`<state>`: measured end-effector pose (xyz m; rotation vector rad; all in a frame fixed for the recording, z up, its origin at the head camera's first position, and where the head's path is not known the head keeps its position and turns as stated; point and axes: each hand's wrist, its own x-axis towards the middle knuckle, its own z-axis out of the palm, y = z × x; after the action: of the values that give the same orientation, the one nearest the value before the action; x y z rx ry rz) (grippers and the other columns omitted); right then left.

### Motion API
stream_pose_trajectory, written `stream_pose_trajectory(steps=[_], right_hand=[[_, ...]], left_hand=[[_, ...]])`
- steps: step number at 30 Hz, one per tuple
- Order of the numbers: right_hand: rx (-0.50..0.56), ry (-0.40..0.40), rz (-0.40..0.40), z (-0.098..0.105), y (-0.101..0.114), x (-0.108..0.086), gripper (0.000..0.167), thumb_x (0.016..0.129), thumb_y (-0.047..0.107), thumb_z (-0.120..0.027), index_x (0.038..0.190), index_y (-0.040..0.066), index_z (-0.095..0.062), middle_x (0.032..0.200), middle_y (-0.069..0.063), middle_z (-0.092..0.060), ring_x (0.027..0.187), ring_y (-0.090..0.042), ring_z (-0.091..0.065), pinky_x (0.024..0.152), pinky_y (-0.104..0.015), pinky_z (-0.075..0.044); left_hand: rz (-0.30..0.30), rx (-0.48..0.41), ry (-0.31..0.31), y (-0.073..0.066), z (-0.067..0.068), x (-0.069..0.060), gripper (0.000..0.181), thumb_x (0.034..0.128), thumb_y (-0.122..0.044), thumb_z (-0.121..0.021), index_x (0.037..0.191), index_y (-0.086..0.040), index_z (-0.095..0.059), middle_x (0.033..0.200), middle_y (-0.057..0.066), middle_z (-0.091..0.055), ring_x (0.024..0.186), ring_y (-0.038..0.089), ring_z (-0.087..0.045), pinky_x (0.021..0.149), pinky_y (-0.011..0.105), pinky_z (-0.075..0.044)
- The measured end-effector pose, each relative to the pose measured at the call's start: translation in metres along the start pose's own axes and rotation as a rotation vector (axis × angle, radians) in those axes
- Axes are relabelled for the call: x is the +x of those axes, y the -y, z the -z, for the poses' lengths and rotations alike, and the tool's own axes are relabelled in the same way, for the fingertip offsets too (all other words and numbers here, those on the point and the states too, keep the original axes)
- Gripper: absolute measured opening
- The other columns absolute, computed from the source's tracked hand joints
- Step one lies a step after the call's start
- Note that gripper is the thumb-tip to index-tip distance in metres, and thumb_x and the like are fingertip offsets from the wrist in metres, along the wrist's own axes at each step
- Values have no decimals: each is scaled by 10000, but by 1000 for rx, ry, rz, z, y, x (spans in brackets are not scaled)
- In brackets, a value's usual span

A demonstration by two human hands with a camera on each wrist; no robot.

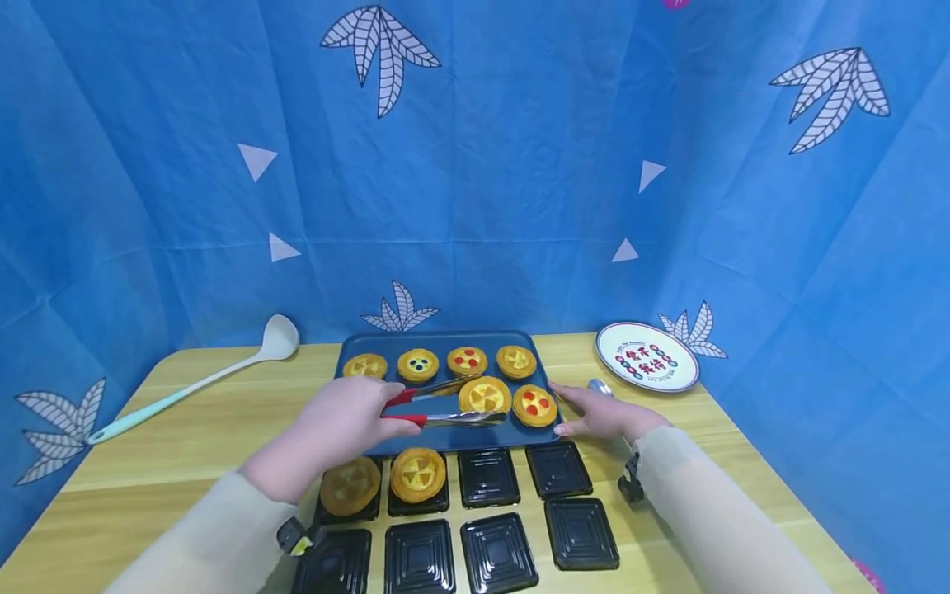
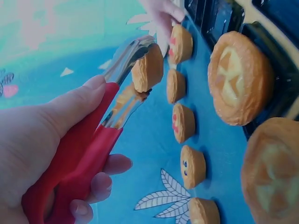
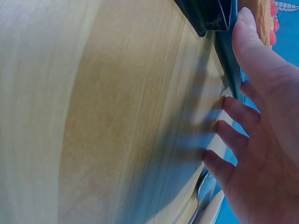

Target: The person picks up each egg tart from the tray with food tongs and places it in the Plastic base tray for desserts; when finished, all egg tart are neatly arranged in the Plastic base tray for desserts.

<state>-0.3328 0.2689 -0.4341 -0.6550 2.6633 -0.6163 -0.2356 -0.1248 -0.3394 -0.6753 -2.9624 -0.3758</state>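
My left hand (image 1: 349, 417) (image 2: 42, 126) grips red-handled tongs (image 1: 419, 421) (image 2: 88, 154). Between the metal tips is a tart (image 1: 485, 396) (image 2: 148, 70) with pale wedges on top. Below it lies a blue tray (image 1: 438, 437) bearing several other tarts, some with red or dark blue dots. At the tray's right edge rests my right hand (image 1: 604, 412) (image 3: 266, 126), fingers spread and lightly bent. Its thumb lies on the rim, close beside a red-dotted tart (image 1: 534, 406) (image 3: 259, 18).
Black square trays (image 1: 487, 478) stand in rows in front of the blue tray; two at the left hold tarts, one being this tart (image 1: 418, 475). A ladle (image 1: 278, 338) lies at the left. At the right are a spoon (image 1: 599, 386) and a white plate (image 1: 647, 356). Blue cloth hangs behind.
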Motion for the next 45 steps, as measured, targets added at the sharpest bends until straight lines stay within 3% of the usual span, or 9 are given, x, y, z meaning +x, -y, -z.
stream_pose_trajectory(steps=[4,11,23,27,31,38,42,45], right_hand=[[5,-4,2,-1,0,1,882,897,416,-709,1565,71,-247,1557,-222,-282,1408,-434,-271,1120,-555,-206],[-10,4,-5,0,1,1,880,903,419,-702,1566,69,-241,1560,-226,-272,1411,-432,-266,1123,-552,-203],[-13,3,22,-1,0,-1,875,911,421,-691,1558,39,-243,1550,-248,-279,1399,-451,-277,1113,-565,-216],[-19,3,29,-1,0,-1,878,912,419,-691,1562,48,-233,1554,-240,-273,1402,-447,-272,1115,-564,-213],[-21,5,30,0,-1,0,878,913,415,-691,1565,53,-227,1557,-236,-270,1405,-441,-271,1117,-560,-211],[-16,5,13,0,-2,1,877,911,429,-689,1564,59,-236,1557,-228,-277,1402,-440,-279,1116,-560,-214],[-18,15,0,1,-1,2,879,909,434,-689,1570,79,-232,1564,-208,-276,1403,-434,-281,1115,-560,-217],[-13,22,-1,1,-1,3,878,912,430,-689,1572,81,-226,1569,-201,-269,1408,-427,-275,1117,-555,-215]], left_hand=[[-21,37,26,-6,4,-18,542,806,-514,-776,1147,-94,-739,801,-40,-690,570,56,-515,512,244,-431],[-74,43,50,-10,-10,-36,521,792,-504,-792,1105,-89,-745,770,-64,-654,616,73,-501,555,264,-440],[-120,6,74,-13,-32,-33,482,797,-528,-772,1002,-92,-748,673,-121,-545,554,79,-457,509,280,-392],[-117,10,56,-13,-32,-33,478,775,-539,-789,951,-97,-737,664,-116,-534,544,81,-453,496,277,-386],[-91,-3,27,-14,-24,-31,510,751,-558,-803,971,-106,-718,699,-104,-565,564,73,-468,510,267,-403],[-70,20,-93,-17,3,-7,546,764,-610,-766,1006,-126,-688,753,-71,-591,581,79,-492,525,266,-427],[-47,17,-72,-23,11,19,531,780,-622,-745,976,-135,-656,724,-57,-560,576,118,-503,500,289,-401],[-47,44,-34,-26,6,39,573,774,-640,-737,999,-118,-659,702,-50,-549,576,135,-508,486,291,-387]])
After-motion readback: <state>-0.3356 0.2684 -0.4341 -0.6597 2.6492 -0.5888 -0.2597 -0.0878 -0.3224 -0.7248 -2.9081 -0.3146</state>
